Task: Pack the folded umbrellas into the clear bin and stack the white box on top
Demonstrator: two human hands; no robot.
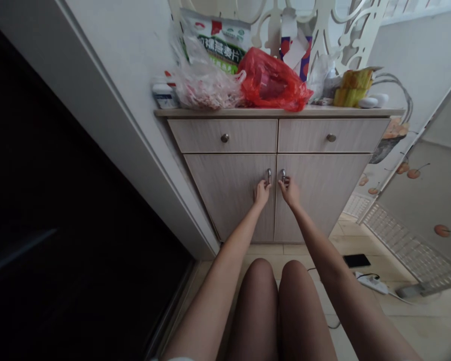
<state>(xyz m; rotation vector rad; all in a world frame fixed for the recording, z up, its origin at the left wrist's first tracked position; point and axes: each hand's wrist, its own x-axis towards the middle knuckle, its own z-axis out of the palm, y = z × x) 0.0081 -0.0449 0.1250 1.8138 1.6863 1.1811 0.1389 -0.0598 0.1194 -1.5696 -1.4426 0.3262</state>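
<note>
In front of my knees stands a pale wood-grain cabinet with two drawers above two closed doors. My left hand (pixel 262 191) has its fingers curled at the metal handle (pixel 269 174) of the left cabinet door (pixel 225 195). Across the centre gap, my right hand (pixel 289 190) grips at the matching handle (pixel 283 173) on the right cabinet door (pixel 319 195). Both handles show above the fingers, with their lower ends at the fingertips. Each drawer, the left one (pixel 199 135) and the right one (pixel 357 135), is closed and has a round knob.
The cabinet top holds a white plastic bag (pixel 210 87), a red plastic bag (pixel 270 80), a green-white food packet (pixel 221 40) and a yellow pack (pixel 353 87). On the floor at right lie a phone (pixel 356 260) and a power strip (pixel 372 283) with cables. A dark doorway is at left.
</note>
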